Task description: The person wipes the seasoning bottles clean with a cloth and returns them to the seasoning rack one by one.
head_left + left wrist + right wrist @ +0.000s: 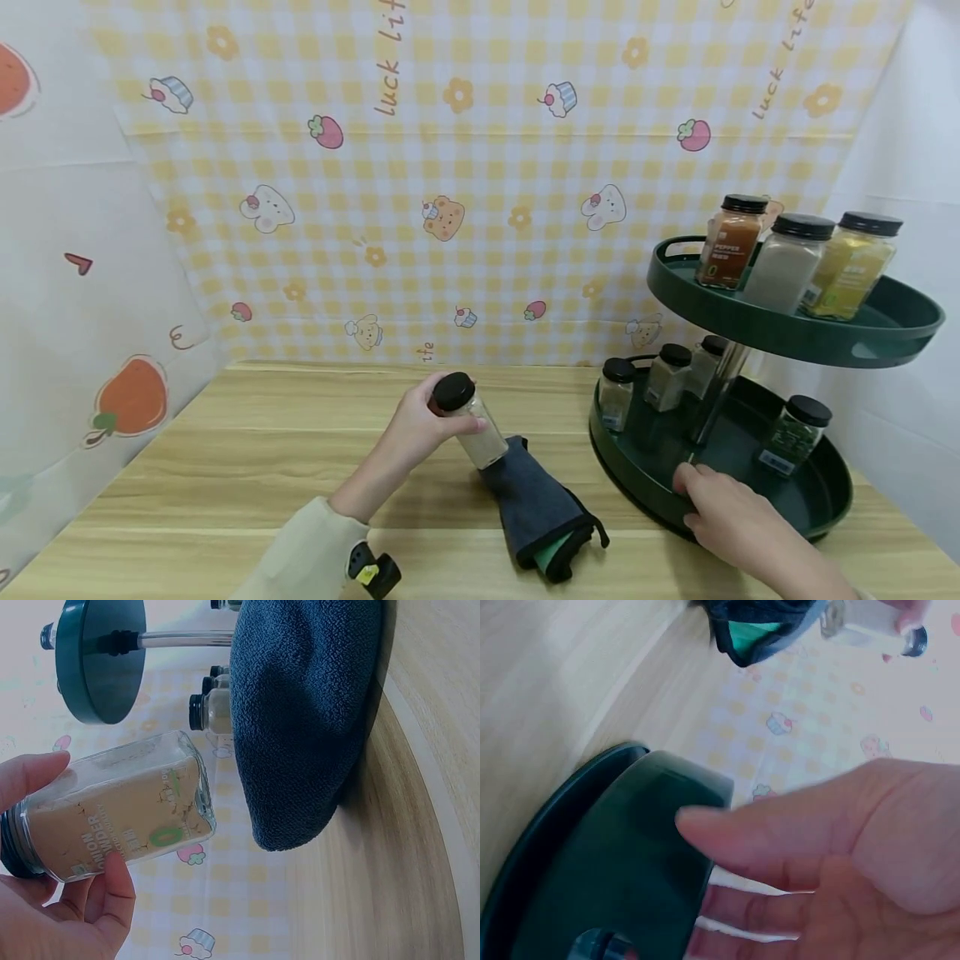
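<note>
My left hand (427, 425) grips a clear glass onion powder jar (120, 814) by its capped end, tilted, with the black lid at the upper left in the head view. The jar's base is close over a folded dark blue cloth (536, 500), which has black edging and a green patch. At the front of a dark green two-tier turntable rack (645, 483), my right hand (738, 517) holds the lower tray's rim. In the right wrist view the thumb (712, 829) lies over the tray wall, and the fingertips are hidden behind its edge.
On the upper tray (795, 329) stand a pepper jar (727, 246), a pale jar (783, 271) and a yellow jar (851, 271). The lower tray holds several smaller jars, including a green one (795, 437). Patterned cloth hangs behind the wooden table (225, 483).
</note>
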Motion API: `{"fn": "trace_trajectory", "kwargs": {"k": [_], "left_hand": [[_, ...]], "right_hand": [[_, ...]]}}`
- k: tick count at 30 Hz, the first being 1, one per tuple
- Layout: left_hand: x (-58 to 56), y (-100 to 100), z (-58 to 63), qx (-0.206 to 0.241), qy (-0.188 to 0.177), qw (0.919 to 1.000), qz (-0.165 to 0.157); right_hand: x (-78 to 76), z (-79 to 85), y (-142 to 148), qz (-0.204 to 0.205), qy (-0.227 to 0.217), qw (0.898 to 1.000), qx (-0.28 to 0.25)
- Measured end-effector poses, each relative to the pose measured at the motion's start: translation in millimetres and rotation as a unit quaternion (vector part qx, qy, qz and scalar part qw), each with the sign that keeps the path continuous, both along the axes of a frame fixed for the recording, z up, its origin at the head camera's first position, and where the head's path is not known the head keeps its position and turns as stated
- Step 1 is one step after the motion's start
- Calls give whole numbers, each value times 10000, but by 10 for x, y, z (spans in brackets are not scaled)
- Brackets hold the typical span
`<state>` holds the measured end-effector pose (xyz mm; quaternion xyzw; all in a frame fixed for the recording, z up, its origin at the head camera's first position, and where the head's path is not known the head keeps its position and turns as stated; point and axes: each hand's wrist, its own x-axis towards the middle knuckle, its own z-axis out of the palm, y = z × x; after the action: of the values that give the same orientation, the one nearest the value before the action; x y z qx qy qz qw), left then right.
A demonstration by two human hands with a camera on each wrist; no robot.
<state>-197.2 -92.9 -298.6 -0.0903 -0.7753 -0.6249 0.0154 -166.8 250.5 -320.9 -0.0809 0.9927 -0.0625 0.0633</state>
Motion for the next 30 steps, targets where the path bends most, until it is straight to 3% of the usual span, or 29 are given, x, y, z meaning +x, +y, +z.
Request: {"fn": "trace_trajectory", "kwargs": {"k": [12,30], "left_hand": [[2,20,18,-21,38,10000,-24],[8,99,41,129,124,9996,-209]], "right_hand": [[39,-3,-47,98,576,9976,-363],[-122,-57,-333,289,1147,9895,-833]]}}
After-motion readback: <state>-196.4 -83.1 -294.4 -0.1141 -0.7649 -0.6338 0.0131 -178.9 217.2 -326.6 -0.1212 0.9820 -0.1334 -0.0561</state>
